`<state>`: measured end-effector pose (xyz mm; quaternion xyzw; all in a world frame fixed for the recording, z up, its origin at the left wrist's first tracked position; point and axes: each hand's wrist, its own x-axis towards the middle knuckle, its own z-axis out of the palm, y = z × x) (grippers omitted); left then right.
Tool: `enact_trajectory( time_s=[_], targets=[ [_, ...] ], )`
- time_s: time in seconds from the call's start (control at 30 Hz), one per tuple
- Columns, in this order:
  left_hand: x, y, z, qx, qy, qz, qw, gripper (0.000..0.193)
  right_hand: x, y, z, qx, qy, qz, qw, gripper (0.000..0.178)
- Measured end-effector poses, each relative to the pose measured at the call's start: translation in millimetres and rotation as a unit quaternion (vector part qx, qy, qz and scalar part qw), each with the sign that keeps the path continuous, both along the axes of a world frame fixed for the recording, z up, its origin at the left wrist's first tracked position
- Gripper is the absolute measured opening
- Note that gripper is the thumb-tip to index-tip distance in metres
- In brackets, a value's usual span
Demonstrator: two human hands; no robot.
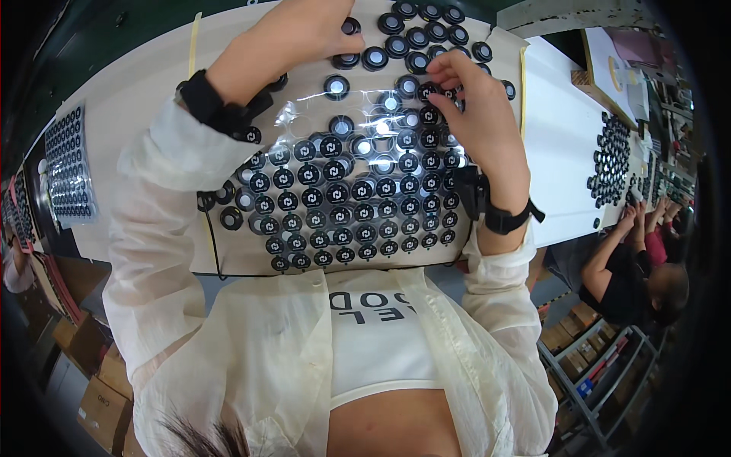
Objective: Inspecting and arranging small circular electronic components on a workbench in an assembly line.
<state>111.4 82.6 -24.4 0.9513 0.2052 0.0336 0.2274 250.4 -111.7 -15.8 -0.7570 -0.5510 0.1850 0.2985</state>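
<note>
A clear plastic tray [304,122] with round pockets lies on the table in front of me. Rows of black round discs [335,193] with a white mark fill its near and right parts; several far-left pockets hold none. Loose black discs with pale centres show through the plastic. Beyond the tray's far edge, my left hand [304,38] has its fingers closed at a loose black disc [346,60]; its exact grip is partly hidden. At the tray's far right, my right hand [483,103] has thumb and forefinger curled around a black disc [427,92] at a pocket.
More loose black discs [416,37] crowd the far side of the table. Another filled tray [70,167] lies at the left. Discs [611,161] cover part of the white table at the right, where a co-worker [636,282] sits. Yellow tape [195,46] crosses the tabletop.
</note>
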Motion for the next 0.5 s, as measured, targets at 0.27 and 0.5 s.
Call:
enact_trajectory(
  time_s=[0.27,0.5],
  targets=[
    [-28.5,-77.5,-6.5,0.025,-0.145,-0.189,0.971,0.034,32.5,17.1,-6.0,-0.112,0.106,0.145,0.977,0.019],
    [-35.5,-90.8,-26.4,0.077,-0.124,-0.195,0.97,0.037,27.1,14.2,-0.4,-0.104,0.064,0.164,0.979,0.013]
  ],
)
